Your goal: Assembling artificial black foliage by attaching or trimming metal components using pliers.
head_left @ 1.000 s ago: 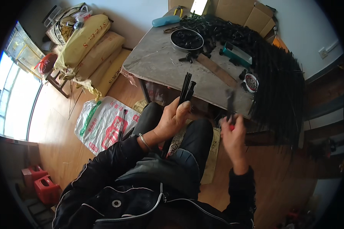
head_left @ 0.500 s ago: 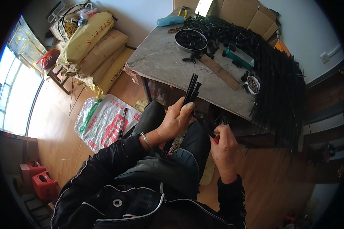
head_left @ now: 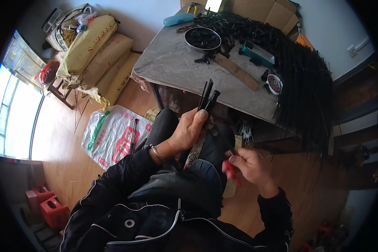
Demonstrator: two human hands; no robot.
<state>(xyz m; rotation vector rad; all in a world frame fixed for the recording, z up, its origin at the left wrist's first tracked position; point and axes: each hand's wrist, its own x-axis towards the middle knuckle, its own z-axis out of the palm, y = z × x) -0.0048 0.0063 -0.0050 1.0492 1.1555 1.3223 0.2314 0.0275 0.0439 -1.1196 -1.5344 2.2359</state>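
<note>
I see my left hand (head_left: 189,132) closed around a bundle of thin black rods (head_left: 207,95), held upright just off the near edge of the grey worktable (head_left: 168,63); my right hand (head_left: 250,166), at four o'clock from it, is clenched on a small red-handled tool (head_left: 232,172); I judge this the trimming or fitting step; next, the tool must meet the rod ends squarely, at twelve o'clock of the grip.

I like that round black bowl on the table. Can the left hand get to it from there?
Probably not right away: the left hand is full of black rods, and the round black bowl sits far across the grey table, though nothing blocks the way.
</note>
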